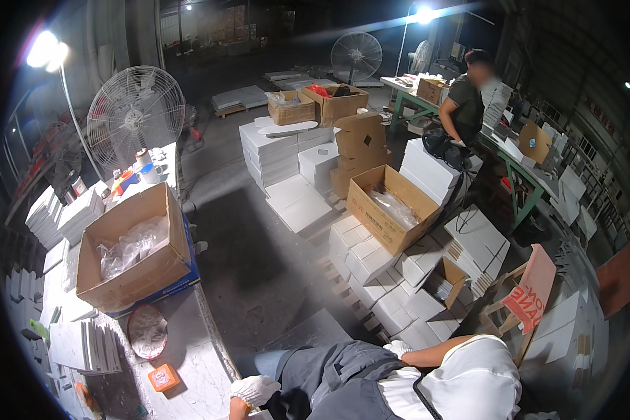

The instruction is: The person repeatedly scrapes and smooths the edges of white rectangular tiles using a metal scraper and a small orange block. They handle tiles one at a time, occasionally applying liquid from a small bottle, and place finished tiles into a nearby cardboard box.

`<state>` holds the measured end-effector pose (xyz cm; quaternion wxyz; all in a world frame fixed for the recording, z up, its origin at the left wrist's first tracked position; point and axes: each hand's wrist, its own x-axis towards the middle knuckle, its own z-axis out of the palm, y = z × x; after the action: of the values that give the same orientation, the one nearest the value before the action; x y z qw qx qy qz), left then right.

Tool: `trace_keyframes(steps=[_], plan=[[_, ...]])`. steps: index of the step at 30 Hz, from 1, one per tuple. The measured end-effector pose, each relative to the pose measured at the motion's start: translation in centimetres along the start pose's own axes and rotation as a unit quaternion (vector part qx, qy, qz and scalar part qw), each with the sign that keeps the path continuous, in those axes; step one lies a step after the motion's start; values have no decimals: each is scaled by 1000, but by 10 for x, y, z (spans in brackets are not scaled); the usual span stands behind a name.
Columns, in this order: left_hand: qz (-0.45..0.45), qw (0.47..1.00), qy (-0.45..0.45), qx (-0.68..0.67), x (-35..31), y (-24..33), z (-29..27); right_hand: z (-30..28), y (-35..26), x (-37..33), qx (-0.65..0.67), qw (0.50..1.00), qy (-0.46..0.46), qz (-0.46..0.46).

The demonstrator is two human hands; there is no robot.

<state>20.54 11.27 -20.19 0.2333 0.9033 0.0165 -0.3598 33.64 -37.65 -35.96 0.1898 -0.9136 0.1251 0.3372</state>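
My left hand (254, 388), in a white glove, sits at the bottom edge beside my grey apron (343, 381), next to the edge of the pale stone table (189, 350). Its fingers are curled and nothing is in it. My right hand (397, 346), also in a white glove, lies against the apron at my waist, with the bare forearm running right to a white sleeve (476, 381). How its fingers are set is too small to make out. Nearest on the table are a small orange box (164, 377) and a round patterned plate (147, 331).
An open cardboard box (129, 252) with clear plastic bags stands on the table among stacks of white flat boxes (84, 346). Ahead, a pallet of white boxes (385, 280) carries another open carton (392, 206). A standing fan (134, 115) is left; another person (465, 98) works at a green table far right.
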Motion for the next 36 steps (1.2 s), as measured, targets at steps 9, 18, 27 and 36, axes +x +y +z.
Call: trace_keyframes(steps=[9, 18, 27, 36], plan=[[6, 1000, 1, -1, -4, 6, -5, -4, -6, -1, -24, 999, -23, 7], [-12, 999, -31, -18, -7, 9, -12, -9, -12, -9, -27, 1000, -8, -3], [-23, 998, -43, -33, -12, 17, -20, -33, -35, -40, -7, 998, 37, -57], [77, 996, -24, 28, 3, -6, -1, -63, -74, 8, 161, 961, -19, -224]])
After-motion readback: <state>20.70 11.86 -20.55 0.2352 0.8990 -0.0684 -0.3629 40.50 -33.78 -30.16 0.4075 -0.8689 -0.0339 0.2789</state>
